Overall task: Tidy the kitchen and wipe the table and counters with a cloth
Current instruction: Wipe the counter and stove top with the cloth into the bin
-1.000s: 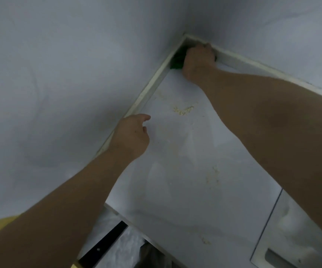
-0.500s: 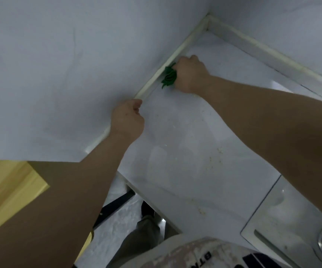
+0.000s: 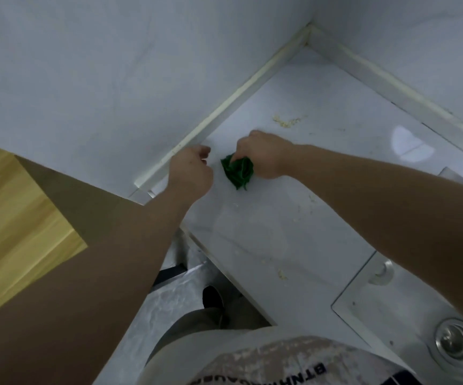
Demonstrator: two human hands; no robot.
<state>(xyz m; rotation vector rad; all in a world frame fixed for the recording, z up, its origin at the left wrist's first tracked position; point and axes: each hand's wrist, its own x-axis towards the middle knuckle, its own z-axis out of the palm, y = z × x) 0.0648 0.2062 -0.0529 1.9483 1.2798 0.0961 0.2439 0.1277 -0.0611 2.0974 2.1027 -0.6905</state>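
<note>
My right hand [image 3: 263, 155] grips a crumpled green cloth [image 3: 238, 170] and presses it on the white marble counter [image 3: 280, 223], near the counter's left end. My left hand [image 3: 190, 170] rests on the counter just left of the cloth, fingers loosely curled, holding nothing, close to the cream sealing strip [image 3: 224, 107] along the wall. Yellowish crumbs [image 3: 287, 122] lie further back on the counter, and a few more [image 3: 281, 273] near the front edge.
White walls meet in a corner [image 3: 309, 26] at the back. A steel sink [image 3: 408, 309] with a round drain [image 3: 454, 341] is set in the counter at the right. A wooden panel [image 3: 10, 212] stands at the left. My leg and shoe [image 3: 212, 298] are on the floor below.
My right hand has dragged the green cloth from the back corner along the wall strip toward the counter's left front. The left hand stayed by the strip; the view tilted down.
</note>
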